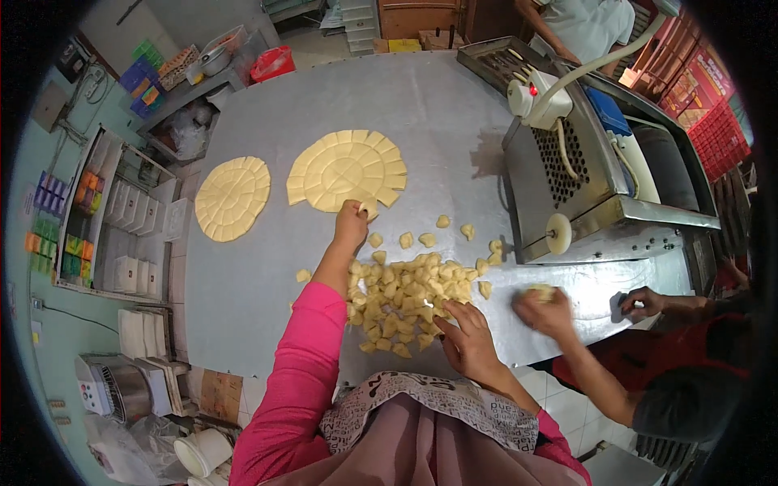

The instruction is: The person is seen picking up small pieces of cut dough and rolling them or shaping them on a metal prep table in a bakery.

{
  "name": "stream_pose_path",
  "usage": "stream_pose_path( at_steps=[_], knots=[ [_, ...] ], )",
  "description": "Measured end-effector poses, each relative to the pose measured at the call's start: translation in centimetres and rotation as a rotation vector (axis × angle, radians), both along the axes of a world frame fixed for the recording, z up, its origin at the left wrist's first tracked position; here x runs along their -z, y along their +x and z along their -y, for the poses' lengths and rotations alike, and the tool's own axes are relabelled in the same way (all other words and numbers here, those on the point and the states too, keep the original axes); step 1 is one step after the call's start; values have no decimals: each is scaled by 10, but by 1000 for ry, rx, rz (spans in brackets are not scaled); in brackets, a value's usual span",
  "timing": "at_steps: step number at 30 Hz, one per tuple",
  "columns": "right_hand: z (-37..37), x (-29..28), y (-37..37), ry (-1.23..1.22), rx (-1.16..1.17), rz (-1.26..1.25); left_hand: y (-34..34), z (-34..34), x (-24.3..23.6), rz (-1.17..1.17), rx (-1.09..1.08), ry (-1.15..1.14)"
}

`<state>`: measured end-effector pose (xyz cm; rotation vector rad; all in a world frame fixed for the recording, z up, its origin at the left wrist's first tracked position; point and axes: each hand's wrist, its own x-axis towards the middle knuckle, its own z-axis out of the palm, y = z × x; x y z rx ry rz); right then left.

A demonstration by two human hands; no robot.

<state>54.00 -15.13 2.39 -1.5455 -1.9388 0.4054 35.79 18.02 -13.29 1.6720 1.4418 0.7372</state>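
Your left hand (352, 223) pinches dough piece (369, 211) off cut disc (347, 170); right hand (463, 334) open, fingers spread on dough pile (401, 300), bench (438, 105).

A small bakery workshop: beside the steel worktable (454, 113) stand a dough machine (583, 186) and 2 scored dough rounds (233, 197)

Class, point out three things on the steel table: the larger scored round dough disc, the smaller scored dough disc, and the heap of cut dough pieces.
Larger scored round dough disc (347, 170): head view, on its centre.
Smaller scored dough disc (232, 198): head view, on its middle.
Heap of cut dough pieces (401, 296): head view, mid-pile.
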Motion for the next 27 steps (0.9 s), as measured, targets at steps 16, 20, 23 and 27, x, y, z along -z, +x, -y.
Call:
stream_pose_path(
  at_steps=[16,20,23,27],
  knots=[
    [-61,-3,-146,-391,-60,87,-118,159,-126,-105,960,-451],
    [-40,-6,-138,-243,35,67,-109,157,-128,-28,1106,-288],
    [-27,-12,-123,-275,274,62,-82,158,-129,31,1162,-201],
    [-3,6,-80,-368,590,121,-45,142,-105,60,1060,342]
  ],
)
